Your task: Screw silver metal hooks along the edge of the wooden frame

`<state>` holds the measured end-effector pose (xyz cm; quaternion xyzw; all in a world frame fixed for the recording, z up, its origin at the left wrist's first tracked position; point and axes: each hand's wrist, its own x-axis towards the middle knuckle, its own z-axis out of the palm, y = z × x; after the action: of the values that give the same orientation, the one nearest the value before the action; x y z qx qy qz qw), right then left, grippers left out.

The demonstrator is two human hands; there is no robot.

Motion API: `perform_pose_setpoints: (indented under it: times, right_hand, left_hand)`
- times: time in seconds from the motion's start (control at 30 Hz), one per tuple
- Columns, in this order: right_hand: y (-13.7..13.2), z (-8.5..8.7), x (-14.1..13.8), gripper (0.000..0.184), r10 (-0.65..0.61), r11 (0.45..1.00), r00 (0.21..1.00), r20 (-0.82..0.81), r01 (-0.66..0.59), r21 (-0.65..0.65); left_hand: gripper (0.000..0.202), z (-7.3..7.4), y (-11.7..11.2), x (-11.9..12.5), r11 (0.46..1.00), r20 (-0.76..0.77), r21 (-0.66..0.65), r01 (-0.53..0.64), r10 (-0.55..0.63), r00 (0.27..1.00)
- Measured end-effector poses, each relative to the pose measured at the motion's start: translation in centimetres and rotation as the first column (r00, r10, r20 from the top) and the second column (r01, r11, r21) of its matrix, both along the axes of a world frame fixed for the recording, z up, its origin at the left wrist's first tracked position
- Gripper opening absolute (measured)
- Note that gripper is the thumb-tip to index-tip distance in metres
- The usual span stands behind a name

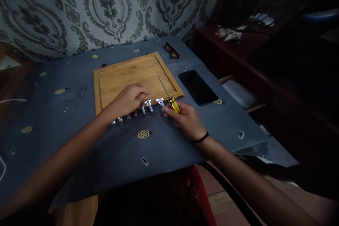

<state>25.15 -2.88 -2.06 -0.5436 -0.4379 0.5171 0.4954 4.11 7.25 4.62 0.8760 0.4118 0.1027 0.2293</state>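
A framed wooden panel [127,74] lies flat on the table. Along its near edge runs a row of shiny metal hinges [148,105], several of them partly hidden by my left wrist. My left hand [129,99] is over the panel's near edge, fingers bent in a pinch; whatever they might hold is hidden. In my right hand [186,118] is a screwdriver [174,106] with a yellow and black handle, its shaft slanting up over the panel. At my right thumb tip is another metal hinge [160,102]; I cannot tell whether it is gripped.
A dark phone [198,87] lies right of the panel, with folded glasses [171,50] beyond it. On the left is a small clear bag [81,92]. A blue patterned cloth [106,155] covers the table. Patterned curtain hangs behind; a dark reddish cabinet [225,49] stands right.
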Motion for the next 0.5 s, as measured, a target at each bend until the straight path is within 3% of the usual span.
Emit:
perform_pose_setpoints:
  times: [0.23, 0.5]
  right_hand:
    - [1.2, -0.1, 0.2, 0.051, 0.067, 0.997, 0.993, 0.099, -0.071, 0.032]
    - [1.7, 0.1, 0.1, 0.047, 0.083, 0.996, 0.991, 0.105, -0.086, 0.02]
  left_hand:
    - [0.035, -1.3, 2.1, 1.0, 0.99, -0.045, -0.143, 0.013, -0.02, 0.999]
    - [0.037, -1.6, 2.4, 1.1, 0.985, -0.045, -0.166, 0.045, -0.053, 0.998]
